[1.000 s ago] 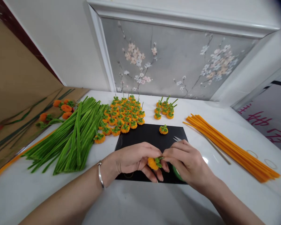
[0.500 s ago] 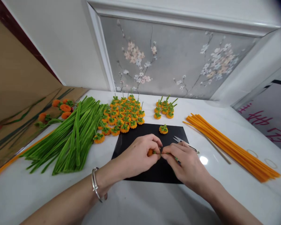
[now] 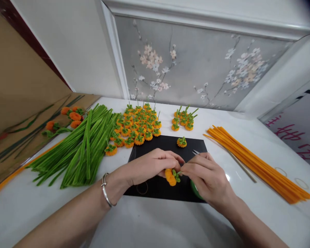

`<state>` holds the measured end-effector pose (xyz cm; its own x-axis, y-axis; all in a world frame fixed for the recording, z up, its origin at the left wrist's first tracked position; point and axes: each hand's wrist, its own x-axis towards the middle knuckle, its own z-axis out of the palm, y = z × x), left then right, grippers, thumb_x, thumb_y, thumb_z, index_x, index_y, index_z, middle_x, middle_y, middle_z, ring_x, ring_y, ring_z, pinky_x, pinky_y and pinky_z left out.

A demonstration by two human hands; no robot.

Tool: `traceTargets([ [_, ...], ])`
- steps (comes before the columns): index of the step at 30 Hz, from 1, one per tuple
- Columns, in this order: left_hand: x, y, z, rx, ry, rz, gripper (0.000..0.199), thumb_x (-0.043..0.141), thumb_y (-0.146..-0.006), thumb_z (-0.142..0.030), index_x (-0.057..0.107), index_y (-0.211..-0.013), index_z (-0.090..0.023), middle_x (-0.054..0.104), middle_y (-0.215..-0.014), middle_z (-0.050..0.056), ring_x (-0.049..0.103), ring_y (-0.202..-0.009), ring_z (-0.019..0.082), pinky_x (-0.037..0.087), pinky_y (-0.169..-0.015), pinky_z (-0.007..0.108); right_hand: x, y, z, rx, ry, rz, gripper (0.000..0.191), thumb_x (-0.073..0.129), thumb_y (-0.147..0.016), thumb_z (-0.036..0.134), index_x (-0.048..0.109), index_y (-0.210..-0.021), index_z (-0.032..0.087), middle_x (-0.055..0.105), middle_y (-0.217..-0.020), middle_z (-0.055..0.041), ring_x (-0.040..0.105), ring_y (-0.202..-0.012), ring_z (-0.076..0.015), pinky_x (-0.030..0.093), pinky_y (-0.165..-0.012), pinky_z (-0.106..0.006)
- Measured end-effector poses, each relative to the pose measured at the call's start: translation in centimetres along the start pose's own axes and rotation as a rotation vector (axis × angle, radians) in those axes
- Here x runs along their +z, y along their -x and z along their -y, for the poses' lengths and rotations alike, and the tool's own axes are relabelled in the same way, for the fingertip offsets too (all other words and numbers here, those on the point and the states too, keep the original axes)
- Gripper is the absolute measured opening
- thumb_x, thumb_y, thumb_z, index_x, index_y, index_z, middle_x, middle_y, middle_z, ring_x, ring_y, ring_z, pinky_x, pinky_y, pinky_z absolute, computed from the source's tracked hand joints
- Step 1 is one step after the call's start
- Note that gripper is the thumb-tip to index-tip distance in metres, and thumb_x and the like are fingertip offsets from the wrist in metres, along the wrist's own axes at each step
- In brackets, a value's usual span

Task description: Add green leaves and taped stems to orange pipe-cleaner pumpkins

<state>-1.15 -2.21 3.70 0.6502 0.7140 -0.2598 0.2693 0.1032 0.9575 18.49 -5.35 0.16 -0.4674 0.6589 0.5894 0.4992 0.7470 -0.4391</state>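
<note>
Over the black mat (image 3: 155,146), my left hand (image 3: 155,165) grips a small orange pipe-cleaner pumpkin (image 3: 171,177) with green leaves on top. The pumpkin is tipped so its leafy end faces right. My right hand (image 3: 208,175) has its fingertips pinched together at the thin stem of that pumpkin; the exact tip is hidden. Beneath my right hand a round green object (image 3: 196,191) shows in part. Scissor points (image 3: 195,152) stick out behind the right fingers. One finished pumpkin (image 3: 181,142) sits at the mat's back edge.
Many pumpkins (image 3: 139,131) stand in a cluster behind the mat, and a smaller group (image 3: 184,119) stands right of it. Green pipe cleaners (image 3: 85,148) lie left, orange ones (image 3: 255,162) right. Orange flowers (image 3: 73,115) rest on cardboard at far left.
The pumpkin has turned and come into fuller view below my left fingers. My right hand has stayed close, pinching at the stem. The view has shifted slightly.
</note>
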Motion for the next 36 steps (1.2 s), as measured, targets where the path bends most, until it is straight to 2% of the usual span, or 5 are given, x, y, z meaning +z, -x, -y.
traceTargets([
  [7, -0.8, -0.4, 1.4, 0.110, -0.007, 0.135, 0.012, 0.061, -0.076, -0.018, 0.071, -0.082, -0.015, 0.060, -0.113, 0.006, 0.058, -0.093, 0.016, 0.046, -0.079, 0.026, 0.3, 0.0, 0.2, -0.070, 0.095, -0.019, 0.024, 0.047, -0.089, 0.008, 0.065, -0.083, 0.021, 0.069, -0.075, -0.0003, 0.059, -0.065, -0.0115, 0.034, -0.068, -0.032],
  [15, 0.2, -0.3, 1.2, 0.215, -0.393, -0.113, 0.008, 0.060, -0.071, -0.010, 0.065, -0.066, -0.014, 0.058, -0.109, 0.005, 0.060, -0.088, 0.016, 0.049, -0.076, 0.026, 1.0, 0.2, 0.2, -0.071, 0.237, 0.007, 0.017, 0.050, -0.090, 0.013, 0.061, -0.078, 0.017, 0.068, -0.070, -0.0009, 0.059, -0.061, -0.0121, 0.033, -0.069, -0.032],
  [25, 3.0, -0.2, 1.2, 0.485, -0.924, -0.315, 0.023, 0.038, -0.084, -0.003, 0.058, -0.081, -0.014, 0.057, -0.109, 0.012, 0.049, -0.116, 0.021, 0.039, -0.103, 0.032, 0.9, -0.2, 1.0, 0.646, -0.312, 0.066, 0.021, 0.050, -0.088, 0.032, 0.059, -0.073, 0.019, 0.059, -0.059, 0.0010, 0.055, -0.053, -0.0136, 0.040, -0.046, -0.023],
  [31, 2.5, 0.1, 1.0, 0.445, -0.663, -0.391, 0.014, 0.049, -0.081, -0.011, 0.060, -0.075, -0.016, 0.053, -0.120, 0.011, 0.054, -0.108, 0.022, 0.045, -0.093, 0.034, 0.7, 0.0, 0.9, 0.601, -0.230, 0.007, 0.016, 0.050, -0.087, 0.026, 0.059, -0.075, 0.019, 0.059, -0.063, 0.0008, 0.053, -0.056, -0.0133, 0.039, -0.050, -0.023],
  [36, 0.4, -0.1, 0.3, 0.245, -0.320, -0.240, 0.021, 0.050, -0.085, -0.027, 0.068, -0.089, -0.016, 0.052, -0.127, 0.008, 0.058, -0.099, 0.019, 0.048, -0.073, 0.025, 0.9, 0.4, 0.6, 0.372, -0.020, -0.042, 0.014, 0.051, -0.087, 0.017, 0.059, -0.077, 0.022, 0.062, -0.071, 0.0007, 0.054, -0.063, -0.0147, 0.039, -0.063, -0.029],
])
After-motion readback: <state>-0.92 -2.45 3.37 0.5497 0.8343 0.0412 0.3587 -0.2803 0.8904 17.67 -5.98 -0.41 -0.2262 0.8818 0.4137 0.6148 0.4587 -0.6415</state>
